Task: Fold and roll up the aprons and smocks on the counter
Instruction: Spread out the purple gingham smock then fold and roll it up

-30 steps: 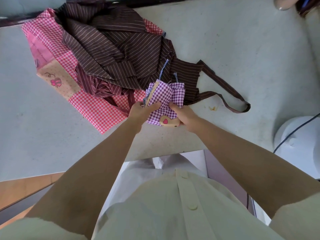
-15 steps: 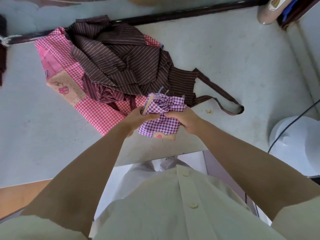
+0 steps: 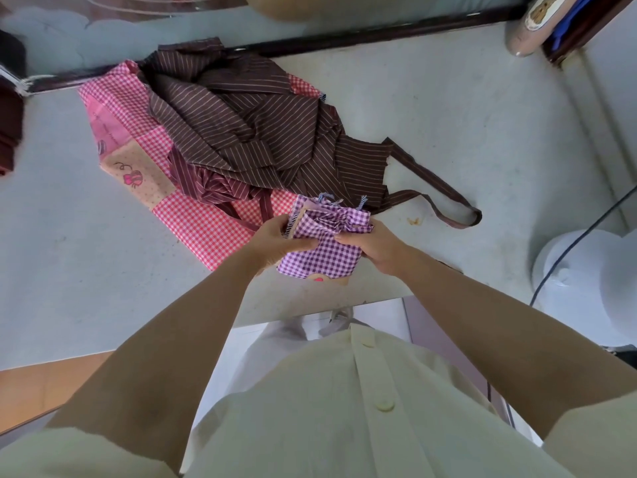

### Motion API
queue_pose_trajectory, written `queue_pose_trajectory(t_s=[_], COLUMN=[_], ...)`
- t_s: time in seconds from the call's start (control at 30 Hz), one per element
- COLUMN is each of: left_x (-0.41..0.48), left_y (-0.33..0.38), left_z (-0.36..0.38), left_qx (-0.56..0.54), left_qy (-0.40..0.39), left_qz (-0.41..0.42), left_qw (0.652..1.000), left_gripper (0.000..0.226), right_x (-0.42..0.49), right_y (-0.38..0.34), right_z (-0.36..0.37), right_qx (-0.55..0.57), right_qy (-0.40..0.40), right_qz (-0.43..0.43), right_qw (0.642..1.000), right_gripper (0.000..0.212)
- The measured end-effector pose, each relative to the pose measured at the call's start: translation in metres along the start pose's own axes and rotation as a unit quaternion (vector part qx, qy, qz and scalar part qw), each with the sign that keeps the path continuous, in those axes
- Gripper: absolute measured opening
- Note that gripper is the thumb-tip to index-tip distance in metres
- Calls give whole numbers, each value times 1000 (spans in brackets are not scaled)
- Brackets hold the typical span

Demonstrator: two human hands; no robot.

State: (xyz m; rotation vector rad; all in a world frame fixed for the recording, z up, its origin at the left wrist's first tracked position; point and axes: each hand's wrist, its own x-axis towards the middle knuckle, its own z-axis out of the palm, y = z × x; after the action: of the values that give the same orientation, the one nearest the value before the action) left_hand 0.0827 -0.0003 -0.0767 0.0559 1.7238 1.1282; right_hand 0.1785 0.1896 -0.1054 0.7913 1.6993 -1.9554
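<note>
A small folded purple gingham apron [image 3: 324, 255] is held just above the grey counter [image 3: 465, 125] near its front edge. My left hand [image 3: 275, 238] grips its left side, thumb across the front. My right hand [image 3: 374, 244] grips its right side. The bundle's gathered top with blue-striped ties points away from me; a tan patch with a pink heart shows at its bottom. Behind it lies a crumpled brown striped apron [image 3: 255, 132] with a long strap loop [image 3: 451, 205] trailing right. It rests on a flat pink gingham apron [image 3: 206, 225] with a tan patch.
A white round appliance [image 3: 593, 281] with a dark cable stands at the right, below the counter's edge. A dark frame [image 3: 362, 37] runs along the counter's back. A tan bottle [image 3: 531, 25] lies at the back right corner. Dark cloth [image 3: 10, 122] sits at the far left.
The purple bundle has been folded down from its top and gathered tighter between both hands. The view has tilted up, showing more of the counter's back.
</note>
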Motion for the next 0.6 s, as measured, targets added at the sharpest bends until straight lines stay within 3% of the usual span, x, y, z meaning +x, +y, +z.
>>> queue_pose_trajectory(t_s=[0.07, 0.2, 0.23, 0.3, 0.37, 0.47, 0.53, 0.6], left_x=[-2, -3, -3, -4, -6, -8, -10, -10], left_y=[0, -1, -2, -4, -6, -11, -19, -24], left_z=[1, -3, -5, -9, -12, -15, -17, -20], left_qx=[-12, -9, -2, 14, 34, 163, 254, 255], left_qy=[23, 24, 17, 0, -23, -70, -88, -66], left_qz=[22, 16, 10, 4, 2, -9, -17, -26], left_qw=[999, 1000, 1000, 1000, 999, 984, 963, 964], left_gripper=[41, 37, 38, 38, 37, 33, 32, 37], right_x=[-2, -5, -5, -6, -6, -2, -3, -3], right_y=[2, -6, -8, -13, -16, -26, -40, -47], right_z=[-1, -7, -8, -8, -13, -27, -40, -48], right_qx=[25, 170, 168, 26, -60, 123, 285, 341], right_qy=[-44, -110, -72, 28, 49, 118, 209, 252], right_qz=[18, 62, 71, 74, 60, -3, -57, -96], right_qw=[999, 977, 981, 997, 995, 985, 934, 901], right_gripper=[47, 64, 62, 48, 45, 47, 44, 42])
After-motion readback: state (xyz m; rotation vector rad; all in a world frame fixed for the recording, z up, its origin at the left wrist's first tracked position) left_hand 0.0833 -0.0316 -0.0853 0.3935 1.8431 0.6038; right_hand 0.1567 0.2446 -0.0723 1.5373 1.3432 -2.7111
